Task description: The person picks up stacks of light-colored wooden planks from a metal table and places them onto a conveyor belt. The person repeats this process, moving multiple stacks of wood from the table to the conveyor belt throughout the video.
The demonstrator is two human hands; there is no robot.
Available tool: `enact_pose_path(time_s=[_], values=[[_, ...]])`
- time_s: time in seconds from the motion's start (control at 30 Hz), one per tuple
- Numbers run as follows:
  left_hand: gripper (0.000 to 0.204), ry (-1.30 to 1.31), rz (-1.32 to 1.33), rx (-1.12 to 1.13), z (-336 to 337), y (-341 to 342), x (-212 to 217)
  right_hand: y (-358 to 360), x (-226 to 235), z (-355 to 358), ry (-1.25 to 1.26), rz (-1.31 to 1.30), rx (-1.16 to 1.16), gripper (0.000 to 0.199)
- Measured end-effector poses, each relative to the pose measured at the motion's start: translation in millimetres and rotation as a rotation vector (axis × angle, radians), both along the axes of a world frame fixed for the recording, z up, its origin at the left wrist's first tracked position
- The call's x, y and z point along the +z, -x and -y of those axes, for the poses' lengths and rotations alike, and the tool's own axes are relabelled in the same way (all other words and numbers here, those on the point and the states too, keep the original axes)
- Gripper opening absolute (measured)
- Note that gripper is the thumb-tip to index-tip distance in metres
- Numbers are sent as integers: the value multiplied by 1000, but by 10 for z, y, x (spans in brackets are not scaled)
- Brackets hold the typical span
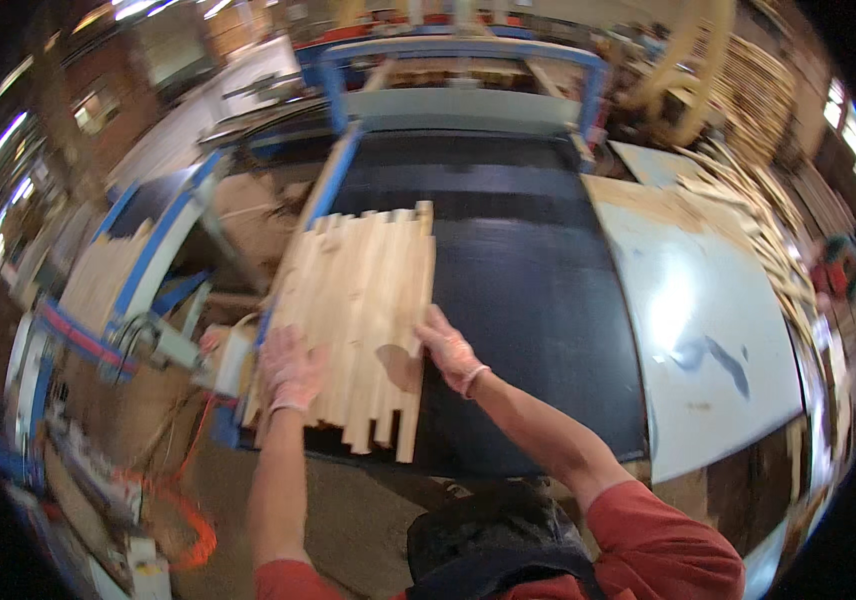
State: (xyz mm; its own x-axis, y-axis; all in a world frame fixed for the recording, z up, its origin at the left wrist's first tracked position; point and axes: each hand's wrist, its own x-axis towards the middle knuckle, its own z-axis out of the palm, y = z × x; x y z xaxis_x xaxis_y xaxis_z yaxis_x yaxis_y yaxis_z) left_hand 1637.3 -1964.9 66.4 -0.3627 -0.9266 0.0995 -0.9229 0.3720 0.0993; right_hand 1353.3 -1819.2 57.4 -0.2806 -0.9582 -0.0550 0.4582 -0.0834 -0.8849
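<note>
Pale wooden strips (353, 290) lie side by side in a row on the left part of a black conveyor belt (528, 300). Their ends are uneven, and a few stick out past the belt's near edge. My left hand (291, 370), in a thin pinkish-white glove, rests flat on the strips near the row's left side, fingers stretched out. Against the right edge of the row is my right hand (450, 352), gloved the same way. Its fingers point forward along the outermost strip, extended rather than wrapped round it.
A blue machine frame (463, 48) spans the belt's far end. To the right is a pale metal-topped table (698, 320) with loose wood strips (758, 225) along its far side. At left, another conveyor holds more strips (108, 280). An orange hose (193, 525) lies on the floor.
</note>
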Motion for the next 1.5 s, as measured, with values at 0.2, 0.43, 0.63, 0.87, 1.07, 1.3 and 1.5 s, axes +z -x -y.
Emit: enact_pose_path(time_s=[0.2, 0.43, 0.63, 0.87, 1.07, 1.3, 1.5], values=[[54, 261, -174, -162, -178, 322, 202, 85, -155, -888, 182, -814, 169, 45], [44, -309, -1073, -589, -2073, 1610, 600, 172, -907, -2987, 435, -569, 510, 18], [39, -1517, -818, -739, -4499, 2742, 462, 551, -1962, -5955, -991, -783, 213, 52], [44, -1674, 28, -1081, -7079, 3664, -349, 152, -2614, -9435, -1578, 133, -738, 51], [50, -1553, 99, -1292, -7977, 4387, -754, -621, -3047, -10607, -1690, -249, -345, 32], [56, -1357, 368, -1441, -8964, 5369, -886, -889, -3455, -10802, -1551, 109, -611, 44], [57, -1422, 440, -1439, -9820, 6520, -1167, -266, -3635, -11207, -1456, 313, -609, 50]])
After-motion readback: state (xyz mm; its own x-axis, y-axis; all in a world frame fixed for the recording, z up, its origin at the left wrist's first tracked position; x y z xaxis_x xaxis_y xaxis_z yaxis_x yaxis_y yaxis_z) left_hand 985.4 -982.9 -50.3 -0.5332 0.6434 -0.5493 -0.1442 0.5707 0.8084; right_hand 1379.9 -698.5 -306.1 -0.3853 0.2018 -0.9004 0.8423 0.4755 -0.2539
